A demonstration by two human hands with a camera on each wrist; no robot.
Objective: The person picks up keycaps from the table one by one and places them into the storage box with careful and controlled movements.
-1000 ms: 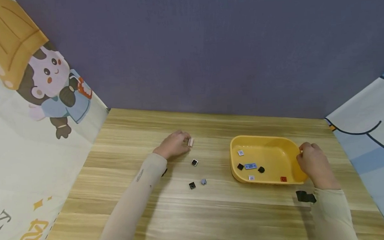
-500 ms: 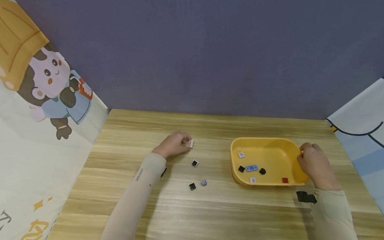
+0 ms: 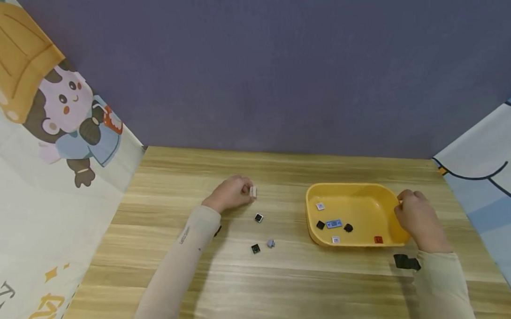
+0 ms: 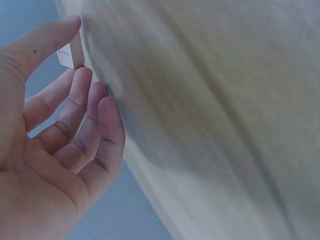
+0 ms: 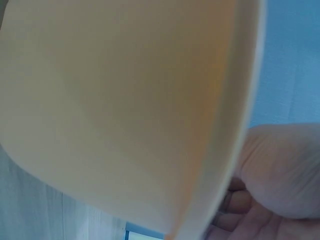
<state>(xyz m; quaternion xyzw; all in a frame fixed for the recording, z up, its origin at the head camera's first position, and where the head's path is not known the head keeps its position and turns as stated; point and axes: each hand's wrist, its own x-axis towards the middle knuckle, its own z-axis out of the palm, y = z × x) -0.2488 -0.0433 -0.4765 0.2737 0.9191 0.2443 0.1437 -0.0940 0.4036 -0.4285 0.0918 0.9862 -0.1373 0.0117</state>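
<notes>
My left hand [image 3: 230, 193] is low over the wooden table, pinching a small pale keycap [image 3: 253, 192] between thumb and forefinger. In the left wrist view the word Enter is printed on the keycap [image 4: 70, 53], and the other fingers are loosely curled below it. At the right, my right hand [image 3: 419, 218] grips the right-hand rim of a yellow plastic tray [image 3: 360, 200], thumb on one side and fingers on the other. The tray's wall [image 5: 115, 110] fills much of the right wrist view. Inside it lie several small pieces, among them a blue one [image 3: 334, 224] and a red one [image 3: 378, 239].
Between left hand and tray, a black-and-white square piece [image 3: 259, 218], a dark square piece [image 3: 256, 248] and a grey-blue piece [image 3: 270, 243] lie on the table [image 3: 294, 289]. A dark partition [image 3: 278, 74] rises behind the table's back edge.
In my left fingers the keycap has turned slightly to stand more upright. Both hands otherwise stay nearly in place, and the tray is still held.
</notes>
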